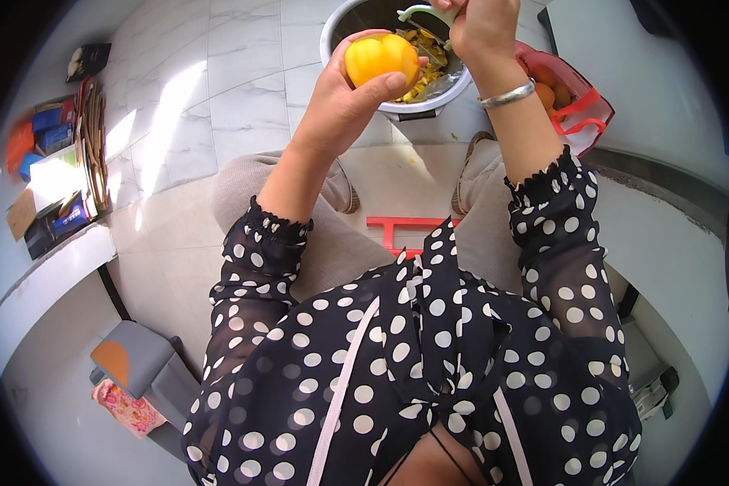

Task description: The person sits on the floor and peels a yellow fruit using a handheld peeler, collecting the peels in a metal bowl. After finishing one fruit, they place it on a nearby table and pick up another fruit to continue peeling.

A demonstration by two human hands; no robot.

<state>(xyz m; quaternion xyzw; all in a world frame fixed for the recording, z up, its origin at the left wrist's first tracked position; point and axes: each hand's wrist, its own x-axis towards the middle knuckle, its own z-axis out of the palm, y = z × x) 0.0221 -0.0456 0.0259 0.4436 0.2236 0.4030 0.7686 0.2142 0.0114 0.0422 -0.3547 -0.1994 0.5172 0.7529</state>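
Observation:
In my left hand (364, 85) rests a peeled yellow-orange fruit (379, 59), its surface faceted by peeling cuts, with the thumb across its lower right side. My right hand (475, 30) grips the handle of a pale green peeler (428, 12) at the top edge, to the right of the fruit; the two do not touch. Both hands are over a round bin with a whitish rim (422, 108). Yellow and brown peelings (428, 61) lie inside it on a plastic liner. A silver bangle (508, 95) circles my right wrist.
Right of the bin, a red and clear bag (583, 136) holds several orange fruits (544, 94). A red plastic frame (395, 222) is between my knees. Cardboard and boxes (91, 140) are stacked at the left. A grey padded seat (140, 358) stands lower left.

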